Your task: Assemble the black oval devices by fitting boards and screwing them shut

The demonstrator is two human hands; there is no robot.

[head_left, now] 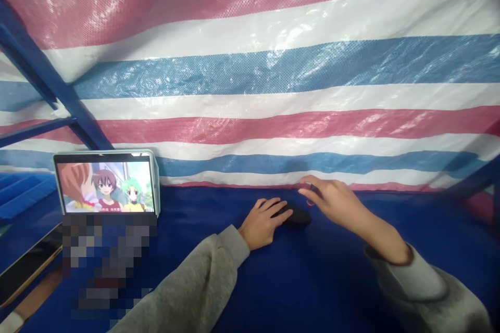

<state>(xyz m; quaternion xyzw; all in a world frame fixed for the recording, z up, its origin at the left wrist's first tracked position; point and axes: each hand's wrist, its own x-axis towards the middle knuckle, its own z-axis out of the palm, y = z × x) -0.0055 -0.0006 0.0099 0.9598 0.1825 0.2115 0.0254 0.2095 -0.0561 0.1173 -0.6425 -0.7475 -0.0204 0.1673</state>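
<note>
My left hand (265, 222) rests on a dark rounded object that looks like a computer mouse (299, 215), lying on the blue surface. Its fingers curve over the left end and hold it there. Just to the right and a little higher, my right hand (335, 203) is closed in a pinch. Between its thumb and fingers shows part of a small slim dark tool with a reddish lower part (310, 202). Its tip points down towards the right end of the mouse; whether they touch I cannot tell. My fingers hide most of this tool.
A tablet in a pale case (105, 184) stands at the left, playing a cartoon. A phone (31, 260) lies near it, with another person's forearm (41, 291) below. Part of that area is pixelated. A striped plastic sheet (250, 73) and blue frame bars (50, 78) rise behind the blue surface (297, 281).
</note>
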